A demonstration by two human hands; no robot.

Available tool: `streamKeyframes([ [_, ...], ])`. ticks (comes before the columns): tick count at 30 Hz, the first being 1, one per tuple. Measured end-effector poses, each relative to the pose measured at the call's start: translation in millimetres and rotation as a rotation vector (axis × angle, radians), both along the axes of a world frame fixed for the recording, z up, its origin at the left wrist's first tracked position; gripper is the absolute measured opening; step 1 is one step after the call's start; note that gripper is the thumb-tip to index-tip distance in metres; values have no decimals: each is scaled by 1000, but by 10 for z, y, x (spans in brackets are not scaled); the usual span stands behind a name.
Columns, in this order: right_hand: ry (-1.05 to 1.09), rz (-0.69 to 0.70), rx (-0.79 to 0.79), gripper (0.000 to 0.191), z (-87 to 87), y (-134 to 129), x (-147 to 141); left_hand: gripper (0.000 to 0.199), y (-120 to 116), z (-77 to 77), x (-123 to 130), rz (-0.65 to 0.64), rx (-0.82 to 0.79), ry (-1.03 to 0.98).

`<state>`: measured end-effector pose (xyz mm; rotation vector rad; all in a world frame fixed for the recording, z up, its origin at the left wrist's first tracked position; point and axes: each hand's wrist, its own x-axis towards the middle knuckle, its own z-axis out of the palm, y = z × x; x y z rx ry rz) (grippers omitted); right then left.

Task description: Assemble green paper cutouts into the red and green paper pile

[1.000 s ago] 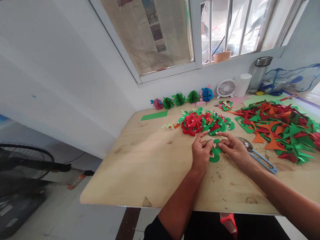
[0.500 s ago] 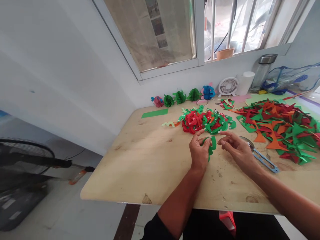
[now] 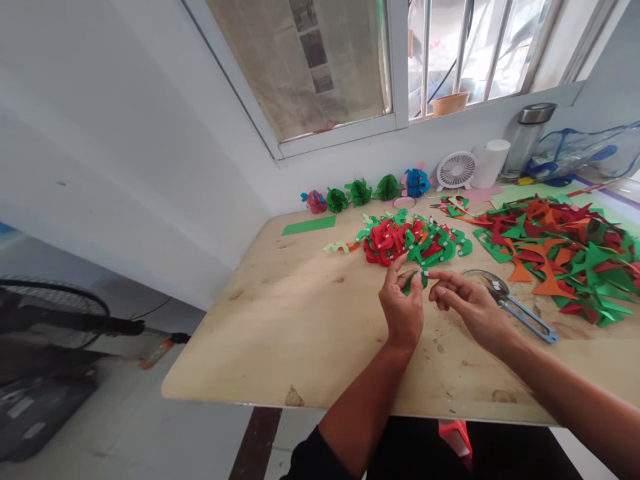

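My left hand (image 3: 401, 300) is closed on a green paper cutout (image 3: 416, 283) above the wooden table. Part of the cutout is hidden by the thumb and fingers. My right hand (image 3: 463, 299) has its index finger stretched to the cutout's right edge, the other fingers curled. A small white piece (image 3: 426, 273) shows at that fingertip, against the green paper. Just behind both hands lies a heap of red and green wavy paper cutouts (image 3: 387, 241), several bearing white squares. Beside my right wrist rests a blue-handled tool (image 3: 530, 320), with white bits near its dark end.
Red, orange and green paper scraps (image 3: 555, 247) are piled at the right. Folded paper figures (image 3: 359, 193), a small white fan (image 3: 457, 171) and a glass bottle (image 3: 525, 143) stand along the wall. A green paper strip (image 3: 309, 225) lies at the back left.
My right hand has moved left, bringing the white piece from its fingertip to the green cutout. The cutout now shows less below my left hand, which has shifted slightly.
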<state>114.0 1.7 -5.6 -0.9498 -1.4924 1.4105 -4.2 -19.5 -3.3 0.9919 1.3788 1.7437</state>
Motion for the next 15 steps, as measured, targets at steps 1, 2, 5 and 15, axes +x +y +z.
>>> streamKeyframes([
  [1, 12, 8, -13, 38, -10, 2, -1, 41, 0, -3, 1, 0, 3, -7],
  [2, 24, 16, -28, 37, -20, 3, -1, 41, 0, -7, 1, 0, 4, -13],
  [5, 75, 37, -73, 35, -50, 6, -2, 42, -2, -23, -4, -3, 2, -24],
  [15, 172, 105, -115, 41, -123, 5, 2, 41, -10, -14, 0, 6, 14, -60],
])
